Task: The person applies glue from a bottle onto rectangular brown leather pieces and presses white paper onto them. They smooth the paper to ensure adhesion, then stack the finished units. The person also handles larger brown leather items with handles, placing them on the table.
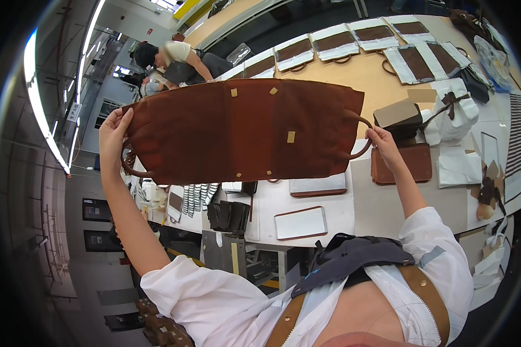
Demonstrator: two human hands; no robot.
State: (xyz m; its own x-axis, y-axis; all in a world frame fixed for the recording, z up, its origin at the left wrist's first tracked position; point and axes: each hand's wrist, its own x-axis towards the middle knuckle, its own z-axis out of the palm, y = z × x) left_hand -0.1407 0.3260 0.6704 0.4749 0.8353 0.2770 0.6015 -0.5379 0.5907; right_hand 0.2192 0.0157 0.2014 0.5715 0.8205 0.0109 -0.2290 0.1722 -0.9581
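A brown leather bag body (185, 136), spread out flat with a rolled handle at each end, hangs stretched between my raised hands. Small tan tape pieces dot its redder middle band and right half. My left hand (114, 132) is closed on the upper left corner, thumb on the near face. With closed fingers, my right hand (382, 143) grips the right handle (362, 141). The left handle (134, 171) loops down below my left hand, untouched by its visible fingers. The far face of the leather is hidden.
Rows of brown panels with white covering (333, 46) lie along the far table. A brown leather case (408, 163) and white wrapped bundles (454, 113) sit at right. Dark folded pieces (228, 216) and a white-topped panel (301, 223) lie nearer. Another person (176, 61) bends at far left.
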